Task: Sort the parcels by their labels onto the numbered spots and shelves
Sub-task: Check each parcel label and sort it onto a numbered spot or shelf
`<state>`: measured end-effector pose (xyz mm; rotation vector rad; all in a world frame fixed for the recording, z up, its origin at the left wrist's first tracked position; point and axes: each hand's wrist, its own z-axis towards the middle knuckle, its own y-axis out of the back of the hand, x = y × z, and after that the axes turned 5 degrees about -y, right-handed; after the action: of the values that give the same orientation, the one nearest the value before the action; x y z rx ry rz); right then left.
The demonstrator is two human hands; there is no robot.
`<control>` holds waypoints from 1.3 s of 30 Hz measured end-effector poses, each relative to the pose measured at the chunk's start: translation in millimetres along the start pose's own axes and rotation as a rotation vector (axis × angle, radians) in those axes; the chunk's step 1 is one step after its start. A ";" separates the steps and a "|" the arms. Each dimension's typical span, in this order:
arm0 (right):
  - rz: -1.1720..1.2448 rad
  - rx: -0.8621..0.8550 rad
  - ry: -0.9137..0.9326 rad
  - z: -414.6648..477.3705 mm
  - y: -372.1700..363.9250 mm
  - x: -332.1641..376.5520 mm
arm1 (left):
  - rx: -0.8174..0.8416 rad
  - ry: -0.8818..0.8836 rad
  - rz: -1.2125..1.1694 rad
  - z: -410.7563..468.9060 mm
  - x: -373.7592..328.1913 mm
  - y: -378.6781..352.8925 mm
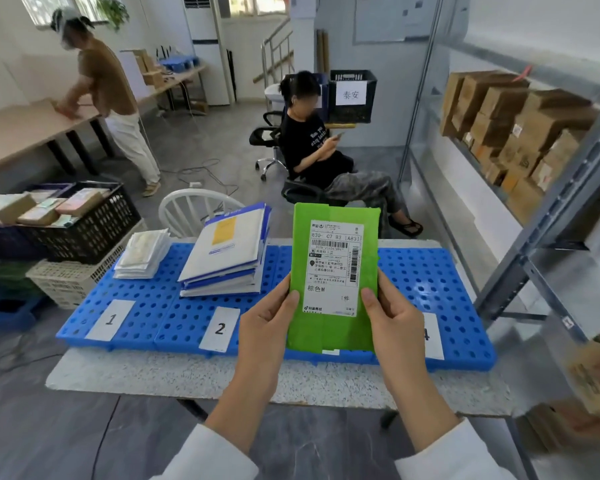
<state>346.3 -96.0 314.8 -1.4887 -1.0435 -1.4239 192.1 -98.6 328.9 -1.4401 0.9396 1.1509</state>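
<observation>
Hands grip a green parcel [329, 332] from both sides: our left hand [267, 327] is on its left edge and our right hand [392, 323] is on its right edge, with thumbs on the front and fingers curled behind. We hold it upright in the air, over the blue mat [430, 278] on the table [222, 375], and its white label [335, 268] faces us. On the mat lie card 1 [110, 319] and card 2 [219, 329], and card 4 [432, 336] peeks out by our right hand. A small white pile [142, 252] sits behind card 1. A bigger pile of white and blue parcels [227, 251] sits behind card 2. Brown boxes [520, 133] fill the metal shelf [534, 237] on our right.
</observation>
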 end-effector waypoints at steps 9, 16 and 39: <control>-0.008 -0.002 -0.063 81.6 -15.5 -13.7 | -0.014 0.087 0.007 82.7 30.5 -13.1; -0.047 -0.036 -0.134 156.3 -48.8 -16.6 | 0.025 0.148 -0.003 169.9 43.0 -16.3; -0.490 0.110 -0.449 320.9 -140.0 -154.3 | 0.062 0.415 0.270 349.2 181.0 10.2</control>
<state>317.1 248.1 150.2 -1.5755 -1.8338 -1.3434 164.9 247.3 143.6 -1.5661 1.4827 1.0181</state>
